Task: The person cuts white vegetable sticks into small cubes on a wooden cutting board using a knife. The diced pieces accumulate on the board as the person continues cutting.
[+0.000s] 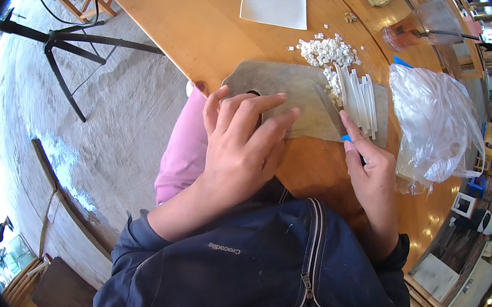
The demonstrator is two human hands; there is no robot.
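Observation:
A worn wooden cutting board (291, 73) lies on the table before me. My left hand (244, 142) is over its left part, fingers apart and slightly bent, with nothing seen in it; whether it touches the board is unclear. In my right hand (367, 158) is the blue and black handle of a knife (331, 107), index finger stretched forward along it. The blade points away from me, left of several long white strips (360, 99). Small white cut cubes (327, 51) are heaped at the board's far edge and beside the strips.
A crumpled clear plastic bag (435, 118) lies right of the board. Beyond it stands a clear plastic cup (422, 26) with reddish drink and a black straw. White paper (273, 2) lies farther back on the wooden table (185, 19). A black tripod (53, 41) stands on the floor at left.

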